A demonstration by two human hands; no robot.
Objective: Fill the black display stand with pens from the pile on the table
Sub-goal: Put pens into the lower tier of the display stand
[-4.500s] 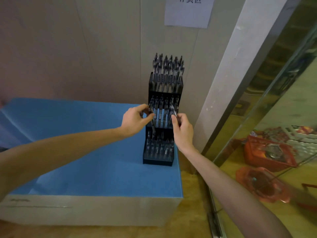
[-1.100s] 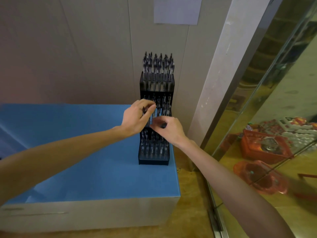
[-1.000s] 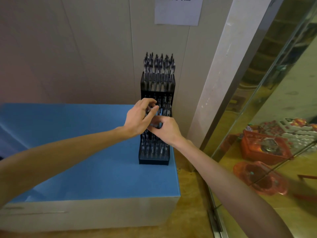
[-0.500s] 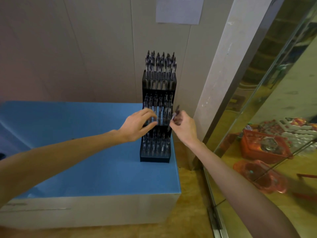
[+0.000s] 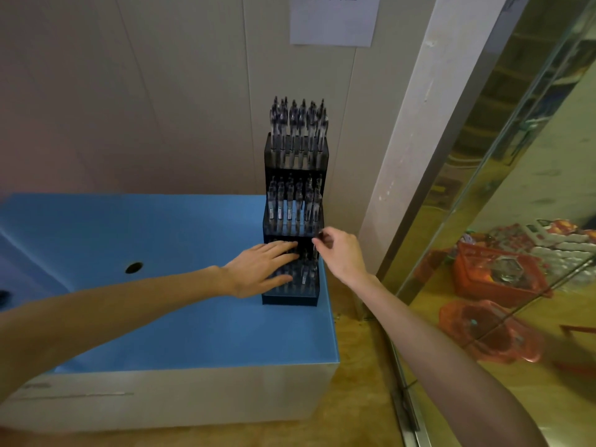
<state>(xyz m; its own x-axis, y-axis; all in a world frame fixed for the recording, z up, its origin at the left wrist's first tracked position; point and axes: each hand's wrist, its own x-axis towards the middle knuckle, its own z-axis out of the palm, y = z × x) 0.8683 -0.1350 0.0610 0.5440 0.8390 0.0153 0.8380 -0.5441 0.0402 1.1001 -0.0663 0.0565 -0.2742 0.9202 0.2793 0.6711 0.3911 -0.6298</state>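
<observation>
Blue bench [image 5: 161,317] top spreads nearest, one dark hole [image 5: 134,267] at its left. On its far right corner stands the black display stand [image 5: 295,162], three tiers. Left hand [image 5: 259,269] lies flat, fingers straight, on the lowest tier. Right hand [image 5: 340,253] pinches a pen [image 5: 313,250] (mostly hidden) at that tier's right edge. Pens [image 5: 298,124] fill the upper tiers; paper sign [image 5: 333,19] behind.
</observation>
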